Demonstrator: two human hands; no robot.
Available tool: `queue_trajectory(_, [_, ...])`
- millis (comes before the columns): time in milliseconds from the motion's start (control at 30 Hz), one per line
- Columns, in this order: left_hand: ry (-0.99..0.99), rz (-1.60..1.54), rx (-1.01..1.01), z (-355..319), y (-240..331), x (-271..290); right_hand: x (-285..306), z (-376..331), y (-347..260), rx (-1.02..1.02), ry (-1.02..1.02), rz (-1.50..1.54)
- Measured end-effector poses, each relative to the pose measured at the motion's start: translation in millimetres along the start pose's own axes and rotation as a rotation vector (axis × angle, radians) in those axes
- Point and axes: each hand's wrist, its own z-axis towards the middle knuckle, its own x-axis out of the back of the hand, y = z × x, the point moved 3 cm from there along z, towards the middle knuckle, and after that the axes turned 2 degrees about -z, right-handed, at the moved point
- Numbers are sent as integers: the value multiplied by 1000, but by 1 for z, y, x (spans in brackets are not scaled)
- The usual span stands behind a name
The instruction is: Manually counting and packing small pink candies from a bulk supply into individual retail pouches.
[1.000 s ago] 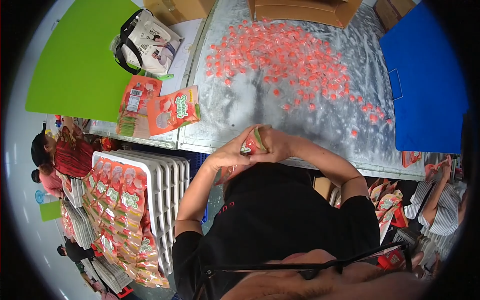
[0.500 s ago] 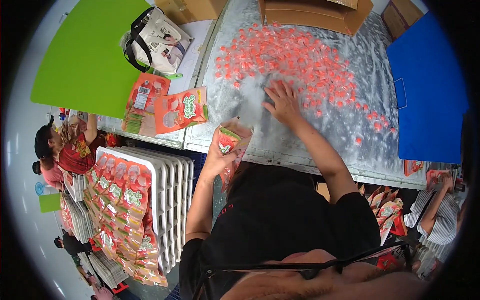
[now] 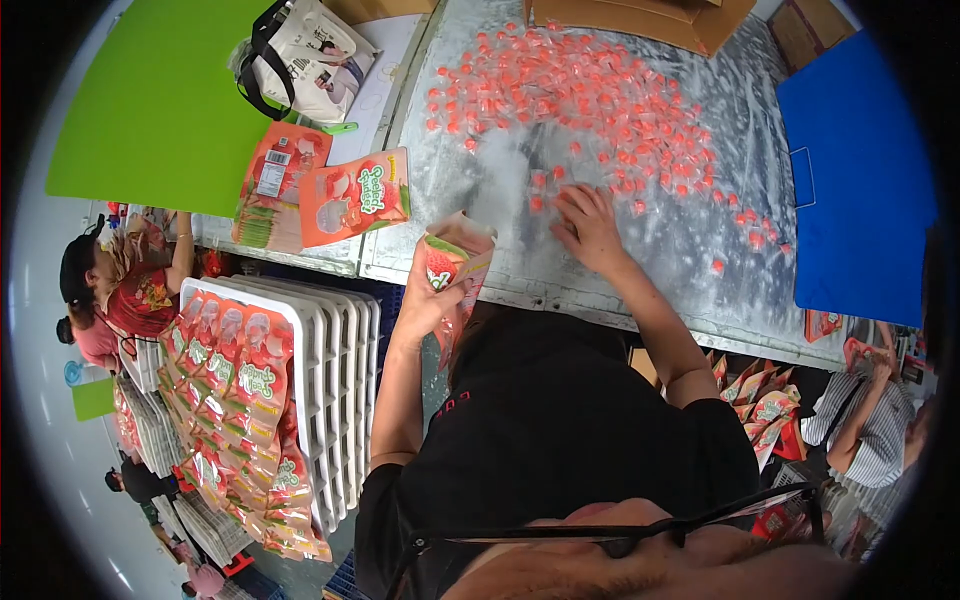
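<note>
At the foil-covered counter (image 3: 700, 250), an open red printed pouch (image 3: 452, 268) is gripped by the left hand (image 3: 428, 300); small pink wrapped sweets (image 3: 600, 100) are touched by the spread right hand (image 3: 588, 228), most unbagged.

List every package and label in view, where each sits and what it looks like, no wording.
Open pouch: held in the left hand at the table edge, red and green.
Small wrapped sweets: scattered on the silvery table, red-orange; the right hand rests among them.
Flat pouches: table's left end, orange-red, one showing a white label.
Filled pouches: rows on white trays, lower left.
</note>
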Motion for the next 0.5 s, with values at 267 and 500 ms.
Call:
queue_trajectory(267, [14, 188, -121, 2, 2, 1, 8, 23, -24, 32, 92, -30])
queue_trajectory(500, [60, 458, -162, 7, 3, -3, -27, 40, -18, 221, -30, 37])
